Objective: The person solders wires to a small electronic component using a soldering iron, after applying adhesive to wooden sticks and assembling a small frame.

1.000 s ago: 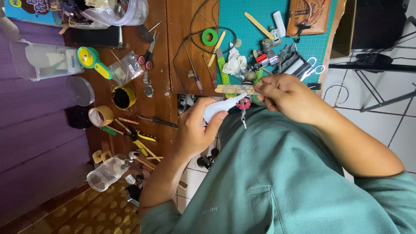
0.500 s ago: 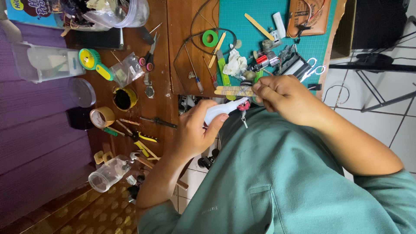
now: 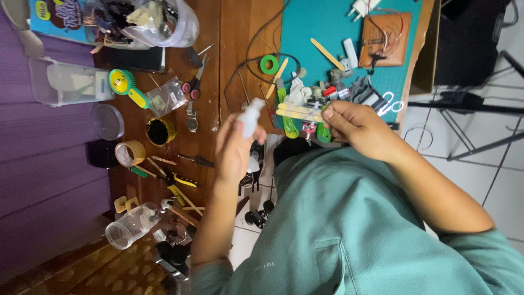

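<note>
A brown wooden workbench (image 3: 229,33) fills the middle of the view, with a teal cutting mat (image 3: 322,22) laid over part of it. A purple curtain (image 3: 49,164) hangs along one side (in folds). White floor tiles (image 3: 491,175) show beside black metal chair legs (image 3: 469,106).

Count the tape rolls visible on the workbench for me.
2. A green tape roll lies on the teal cutting mat above the left hand; a tan tape roll sits on the wooden table beside the yellow-rimmed tin. Clutter may hide others.
</note>
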